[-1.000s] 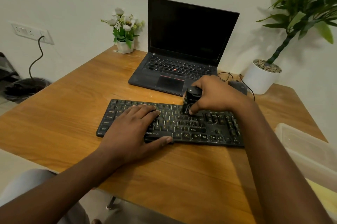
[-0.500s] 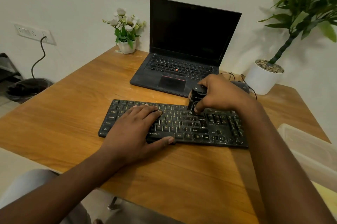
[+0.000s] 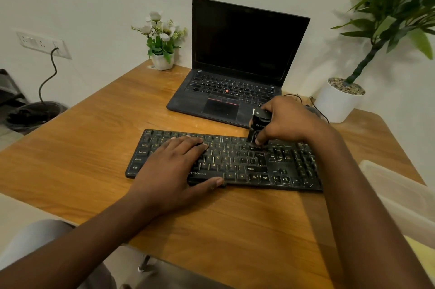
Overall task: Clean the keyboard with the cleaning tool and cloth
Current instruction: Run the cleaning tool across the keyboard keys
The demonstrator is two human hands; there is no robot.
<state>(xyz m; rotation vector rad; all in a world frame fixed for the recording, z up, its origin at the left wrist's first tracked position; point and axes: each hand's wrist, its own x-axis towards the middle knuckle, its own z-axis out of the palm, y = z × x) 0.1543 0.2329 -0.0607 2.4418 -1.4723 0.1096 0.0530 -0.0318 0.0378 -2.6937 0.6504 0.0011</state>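
A black keyboard (image 3: 244,161) lies across the middle of the wooden table (image 3: 82,157). My left hand (image 3: 171,168) rests flat on its left half, fingers spread over the keys and thumb along the front edge. My right hand (image 3: 288,121) grips a small black cleaning tool (image 3: 257,124) upright, its lower end touching the keys at the upper right of the main key block. No cloth is visible.
An open black laptop (image 3: 235,72) stands behind the keyboard. A small white flower pot (image 3: 162,60) sits at the back left, a large white plant pot (image 3: 336,103) at the back right. A translucent plastic box (image 3: 400,197) sits at the right edge. A cable (image 3: 317,110) runs behind my right hand.
My right hand has carried the cleaning tool a short way rightward along the upper key rows. The left hand stays put on the keyboard.
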